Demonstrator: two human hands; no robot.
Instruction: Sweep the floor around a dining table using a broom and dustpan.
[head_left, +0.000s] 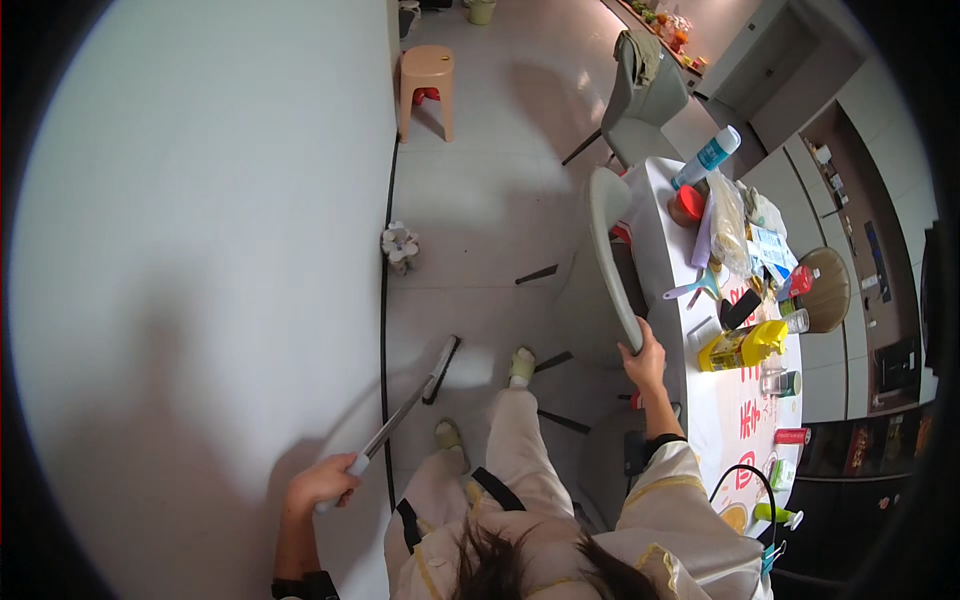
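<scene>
My left hand (326, 478) is wrapped around the pale grip of a long-handled floor brush (394, 424). Its bristled head (442, 370) rests on the tiled floor close to the wall base, left of my slippered feet. At the table's side, my right hand (643, 358) grasps the top edge of a grey dining chair's backrest (611, 255). The chair stands against the table, and part of its seat and legs is hidden behind the backrest. Beside my right hand is the table (697, 420), covered with a printed white cloth.
A white wall (210, 187) rises on my left. By its base stand a white flower-shaped ornament (400, 244) and a peach plastic stool (427, 71). Another grey chair (645, 112) is farther ahead. The table carries a yellow bottle (739, 346), a spray can (706, 157) and a red-lidded jar (685, 205).
</scene>
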